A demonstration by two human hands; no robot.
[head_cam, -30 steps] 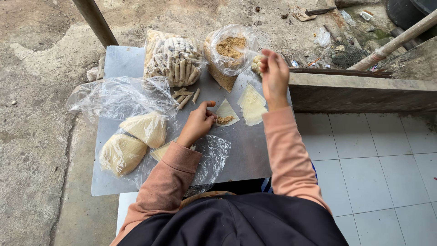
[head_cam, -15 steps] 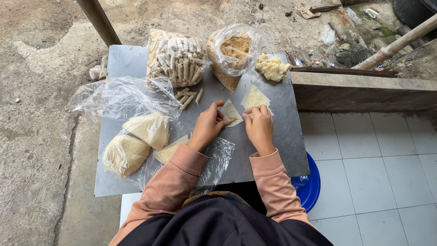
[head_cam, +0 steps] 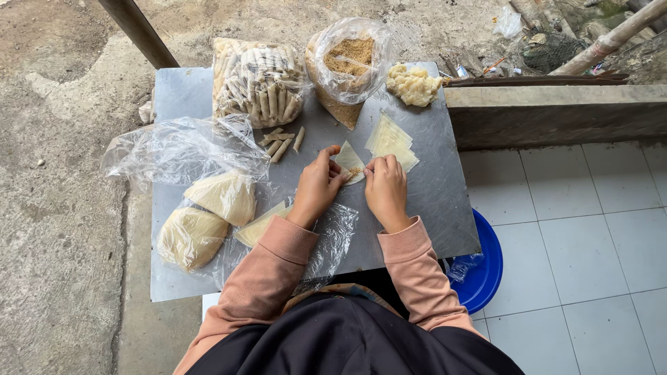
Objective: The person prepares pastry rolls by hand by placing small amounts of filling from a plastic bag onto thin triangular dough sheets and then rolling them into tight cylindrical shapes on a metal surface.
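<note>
Head view shows left hand (head_cam: 316,186) and right hand (head_cam: 384,189) pinching a triangular wrapper (head_cam: 349,163) with filling at mid-table (head_cam: 431,194); I'd tuck edges snugly, rolling evenly so nothing spills.

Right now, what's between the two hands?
In the head view, a small triangular wrapper with filling lies between the left hand and right hand.

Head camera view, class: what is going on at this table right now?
A person in pink sleeves has the left hand and right hand on a triangular wrapper with a bit of filling on it, on a grey table. A stack of wrappers, a bag of crumbly filling and a bag of finished rolls lie beyond.
</note>
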